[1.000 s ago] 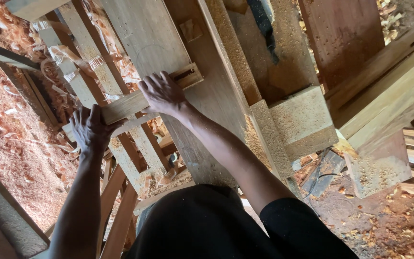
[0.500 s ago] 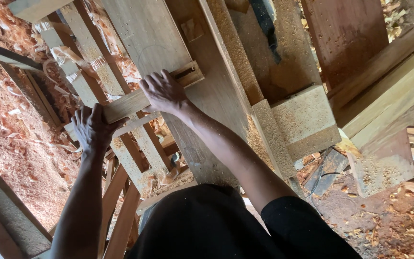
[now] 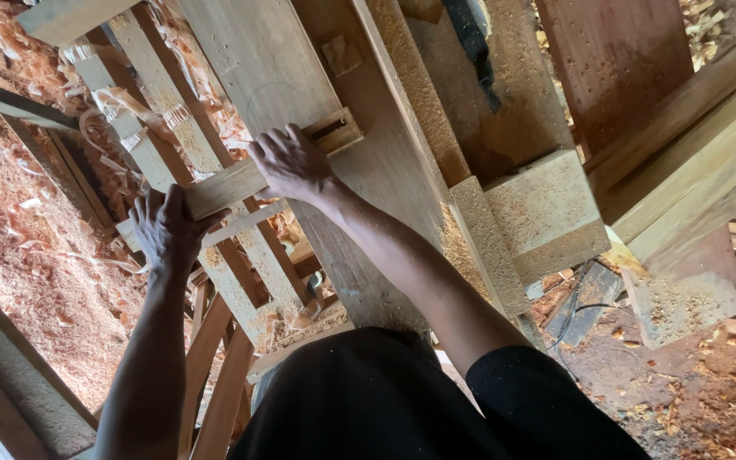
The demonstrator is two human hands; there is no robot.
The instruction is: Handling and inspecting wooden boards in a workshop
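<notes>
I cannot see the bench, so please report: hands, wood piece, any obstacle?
Left hand grips the wood piece end. Right hand presses it on the plank. Shavings below.

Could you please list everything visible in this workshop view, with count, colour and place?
slotted wooden piece: one, light brown, lying across the broad plank, a rectangular slot at its right end, held by both hands
broad plank: one, pale tan, running from the top towards the middle
wooden slats: several, pale, left of the plank
wood shavings: many, reddish orange, heaped at left
sawdust-covered blocks: two, tan, right of centre
reddish board: one, top right
left hand: one, gripping the piece's left end
right hand: one, pressing on the piece near its slotted end
</notes>
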